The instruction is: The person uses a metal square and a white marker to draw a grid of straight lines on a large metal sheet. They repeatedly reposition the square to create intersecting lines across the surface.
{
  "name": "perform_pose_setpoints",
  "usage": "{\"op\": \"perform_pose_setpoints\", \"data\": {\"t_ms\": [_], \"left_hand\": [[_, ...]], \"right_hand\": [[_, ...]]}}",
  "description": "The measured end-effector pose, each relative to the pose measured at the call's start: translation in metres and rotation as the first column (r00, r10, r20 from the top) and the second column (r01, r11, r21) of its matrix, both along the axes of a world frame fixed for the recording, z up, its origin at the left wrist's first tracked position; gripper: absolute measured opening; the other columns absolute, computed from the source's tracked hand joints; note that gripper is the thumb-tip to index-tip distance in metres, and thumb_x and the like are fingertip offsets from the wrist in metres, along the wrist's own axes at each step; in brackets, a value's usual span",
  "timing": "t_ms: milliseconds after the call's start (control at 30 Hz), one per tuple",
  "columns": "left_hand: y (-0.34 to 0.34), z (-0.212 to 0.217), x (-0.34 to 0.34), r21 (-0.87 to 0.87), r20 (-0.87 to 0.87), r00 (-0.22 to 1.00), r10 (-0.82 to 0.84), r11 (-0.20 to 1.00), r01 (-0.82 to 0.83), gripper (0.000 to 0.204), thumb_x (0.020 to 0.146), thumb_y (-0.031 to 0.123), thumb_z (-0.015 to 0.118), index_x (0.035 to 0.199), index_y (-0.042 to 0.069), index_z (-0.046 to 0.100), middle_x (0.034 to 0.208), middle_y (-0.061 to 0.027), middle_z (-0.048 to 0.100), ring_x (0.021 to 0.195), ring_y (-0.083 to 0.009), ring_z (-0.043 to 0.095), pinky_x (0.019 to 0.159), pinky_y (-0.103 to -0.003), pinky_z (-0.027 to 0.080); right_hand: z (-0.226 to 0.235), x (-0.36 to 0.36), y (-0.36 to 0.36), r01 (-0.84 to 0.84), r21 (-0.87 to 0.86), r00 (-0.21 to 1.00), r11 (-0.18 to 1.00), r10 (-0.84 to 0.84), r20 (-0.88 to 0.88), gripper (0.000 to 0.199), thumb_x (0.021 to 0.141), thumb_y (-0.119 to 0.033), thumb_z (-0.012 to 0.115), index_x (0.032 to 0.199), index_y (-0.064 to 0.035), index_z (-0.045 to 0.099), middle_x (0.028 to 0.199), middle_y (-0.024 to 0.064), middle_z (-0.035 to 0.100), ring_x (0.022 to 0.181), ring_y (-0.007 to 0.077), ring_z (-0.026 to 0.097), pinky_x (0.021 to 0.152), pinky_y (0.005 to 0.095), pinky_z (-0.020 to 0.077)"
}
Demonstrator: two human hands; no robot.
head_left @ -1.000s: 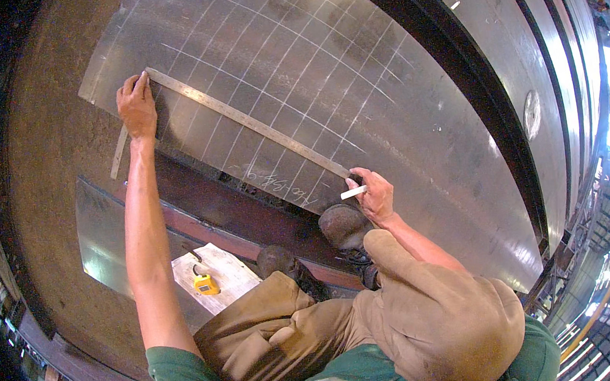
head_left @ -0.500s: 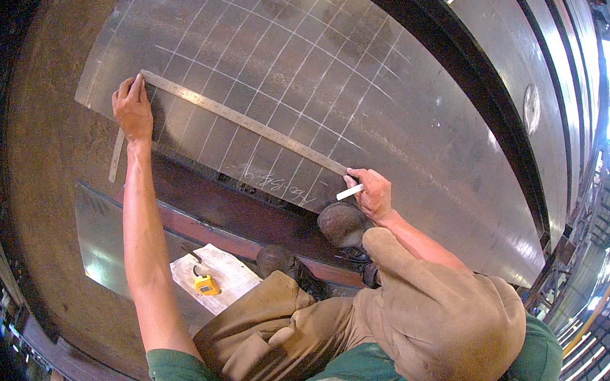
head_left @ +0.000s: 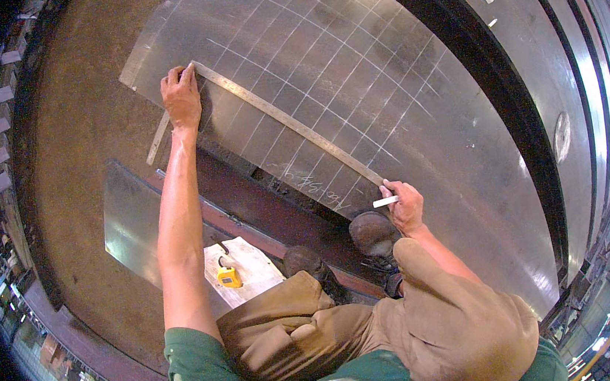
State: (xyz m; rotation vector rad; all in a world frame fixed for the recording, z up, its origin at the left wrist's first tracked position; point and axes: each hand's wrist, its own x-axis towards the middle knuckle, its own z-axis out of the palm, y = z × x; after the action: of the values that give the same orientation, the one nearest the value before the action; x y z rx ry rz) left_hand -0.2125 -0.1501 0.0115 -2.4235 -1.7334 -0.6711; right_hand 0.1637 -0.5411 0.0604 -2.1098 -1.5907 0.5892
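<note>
1. Left hand (head_left: 181, 95) pressed flat on the far end of a long steel straightedge (head_left: 287, 122), fingers spread, close to the left edge of the gridded metal sheet (head_left: 396, 69).
2. Right hand (head_left: 405, 206) closed around a white chalk stick (head_left: 385, 201), just beside the straightedge's near end, at the sheet's near edge.
3. Yellow tape measure (head_left: 228, 276) lying on a white board beside the knees, well apart from both hands.
</note>
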Motion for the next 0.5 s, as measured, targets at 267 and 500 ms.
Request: {"op": "perform_pose_setpoints", "data": {"t_ms": [267,500], "left_hand": [[0.0014,-0.0024,-0.0013,-0.012,-0.017,1.0,-0.018,1.0,0.018,0.023,0.091,0.014,0.066,0.112,0.012,0.072,0.11,-0.0088,0.065,0.1,-0.0313,0.06,0.089,-0.043,0.05],[0.0001,-0.0044,-0.0002,-0.001,-0.044,0.999,-0.009,1.0,0.009,0.026,0.088,0.012,0.068,0.114,0.012,0.07,0.11,-0.0106,0.063,0.102,-0.0325,0.059,0.091,-0.044,0.049]], "right_hand": [[-0.0084,0.0013,-0.0037,-0.01,0.049,1.0,0.999,0.01,0.006,0.013,0.086,-0.019,0.075,0.096,-0.0107,0.071,0.071,0.0109,0.063,0.063,0.0298,0.06,0.058,0.0415,0.0442],[-0.0063,0.0001,-0.0017,-0.013,0.061,0.999,0.998,0.011,0.03,0.014,0.086,-0.019,0.076,0.095,-0.0113,0.07,0.07,0.0096,0.062,0.061,0.0286,0.058,0.057,0.0404,0.043]]}}
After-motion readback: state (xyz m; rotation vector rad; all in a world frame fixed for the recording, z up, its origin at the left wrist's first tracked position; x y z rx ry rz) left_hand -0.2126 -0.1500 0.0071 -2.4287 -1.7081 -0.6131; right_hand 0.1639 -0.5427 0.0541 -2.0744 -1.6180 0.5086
